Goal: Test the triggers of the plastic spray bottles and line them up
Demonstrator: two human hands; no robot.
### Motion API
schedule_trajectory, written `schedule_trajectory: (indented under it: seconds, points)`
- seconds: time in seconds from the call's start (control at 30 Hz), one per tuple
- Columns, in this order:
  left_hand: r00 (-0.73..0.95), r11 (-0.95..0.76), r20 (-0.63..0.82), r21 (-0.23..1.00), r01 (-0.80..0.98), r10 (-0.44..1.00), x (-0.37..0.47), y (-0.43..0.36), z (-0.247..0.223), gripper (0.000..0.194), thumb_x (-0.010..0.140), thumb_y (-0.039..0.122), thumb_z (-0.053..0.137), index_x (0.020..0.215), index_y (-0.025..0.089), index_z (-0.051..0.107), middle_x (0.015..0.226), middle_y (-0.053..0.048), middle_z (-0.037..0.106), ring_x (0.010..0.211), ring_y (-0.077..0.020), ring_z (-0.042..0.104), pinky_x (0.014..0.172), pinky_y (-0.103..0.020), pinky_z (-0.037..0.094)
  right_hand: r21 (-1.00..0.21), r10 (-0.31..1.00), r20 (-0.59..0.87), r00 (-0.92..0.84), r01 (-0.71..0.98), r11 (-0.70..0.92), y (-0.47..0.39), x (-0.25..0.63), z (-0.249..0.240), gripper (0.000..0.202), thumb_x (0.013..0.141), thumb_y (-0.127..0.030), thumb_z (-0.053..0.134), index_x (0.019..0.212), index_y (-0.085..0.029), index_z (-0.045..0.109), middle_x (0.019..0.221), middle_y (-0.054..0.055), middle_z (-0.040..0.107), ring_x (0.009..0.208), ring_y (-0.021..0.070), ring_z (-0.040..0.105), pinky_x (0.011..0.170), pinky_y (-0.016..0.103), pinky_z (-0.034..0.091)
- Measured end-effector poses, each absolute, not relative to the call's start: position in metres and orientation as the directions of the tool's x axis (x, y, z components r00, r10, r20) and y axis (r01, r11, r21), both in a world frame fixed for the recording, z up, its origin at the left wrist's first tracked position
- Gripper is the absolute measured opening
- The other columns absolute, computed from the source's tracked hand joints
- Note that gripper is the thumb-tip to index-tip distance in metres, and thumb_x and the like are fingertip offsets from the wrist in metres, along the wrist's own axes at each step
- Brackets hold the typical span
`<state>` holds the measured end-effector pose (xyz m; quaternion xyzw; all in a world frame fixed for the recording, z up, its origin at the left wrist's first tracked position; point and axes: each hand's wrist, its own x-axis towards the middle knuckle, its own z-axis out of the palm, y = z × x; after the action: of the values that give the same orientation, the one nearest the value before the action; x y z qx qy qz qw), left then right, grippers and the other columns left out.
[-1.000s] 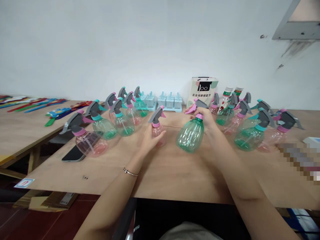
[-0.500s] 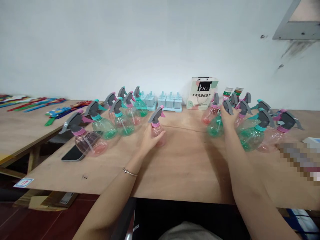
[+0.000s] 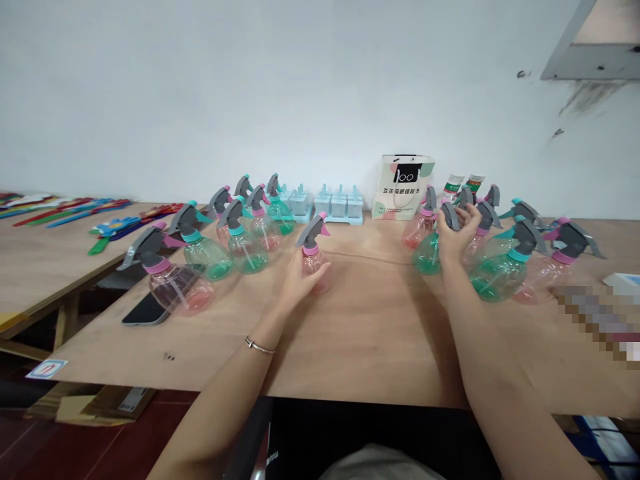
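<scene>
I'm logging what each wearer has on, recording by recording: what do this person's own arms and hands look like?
The left hand and right hand are both ungloved, with no sleeves in view. A thin, silvery bracelet with a small raised detail circles the left wrist; none shows on the right. Some fingers are hidden, so rings can't be ruled out.

Workroom or workshop, exact type unclear: bare plywood tables [image 3: 350, 333], scuffed wall [image 3: 200, 100], cardboard [image 3: 105, 403] underneath, spray btls [image 3: 250, 253] etc. on top.
</scene>
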<state>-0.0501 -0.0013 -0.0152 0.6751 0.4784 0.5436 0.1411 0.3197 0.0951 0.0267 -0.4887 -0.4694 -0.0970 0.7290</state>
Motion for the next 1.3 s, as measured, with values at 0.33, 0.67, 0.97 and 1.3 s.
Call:
schedule_trajectory:
  seconds: [0.33,0.67,0.97,1.3]
  points:
    - [0.046,-0.537,0.568,0.745,0.397,0.822,-0.053,0.003,-0.025,0.055,0.084,0.038,0.065,0.132,0.022,0.046,0.129,-0.011,0.058,0.125,-0.0284,0.055,0.11,-0.048,0.041,-0.314,0.103,0.943,0.317,0.739,0.596,0.042,0.261,0.085,0.048,0.086,-0.049,0.051,0.126,-0.023,0.045,0.126,0.016,0.047,0.129,0.0359,0.049,0.104,0.063,0.04]
    - [0.415,-0.688,0.557,0.654,0.314,0.719,-0.026,-0.008,-0.038,0.087,0.088,0.05,0.063,0.157,0.026,0.015,0.16,-0.015,0.032,0.149,-0.0329,0.032,0.124,-0.054,0.026,-0.741,0.808,0.484,-0.335,0.334,0.582,0.018,0.143,0.031,0.083,0.072,-0.054,0.074,0.143,-0.024,0.041,0.14,0.015,0.054,0.133,0.0319,0.05,0.112,0.052,0.04]
    - [-0.307,-0.52,0.845,0.517,0.681,0.438,-0.072,-0.008,-0.002,0.083,0.085,0.044,0.069,0.149,0.021,0.021,0.159,-0.02,0.02,0.153,-0.0337,0.017,0.126,-0.055,0.014,-0.883,0.886,0.451,-0.112,0.088,0.46,0.011,0.149,0.055,0.045,0.068,-0.026,0.055,0.113,-0.03,0.064,0.109,0.001,0.072,0.112,0.0239,0.061,0.102,0.043,0.045]
    - [-0.694,-0.133,0.532,0.829,0.543,0.486,-0.159,0.039,-0.01,0.087,0.068,0.027,0.075,0.14,0.016,0.027,0.149,-0.022,0.042,0.144,-0.034,0.039,0.119,-0.055,0.028,-0.969,0.94,0.188,-0.285,-0.212,0.13,-0.015,0.16,0.094,0.041,0.061,-0.026,0.06,0.101,-0.026,0.071,0.108,0.003,0.075,0.108,0.0239,0.067,0.061,0.023,0.044]
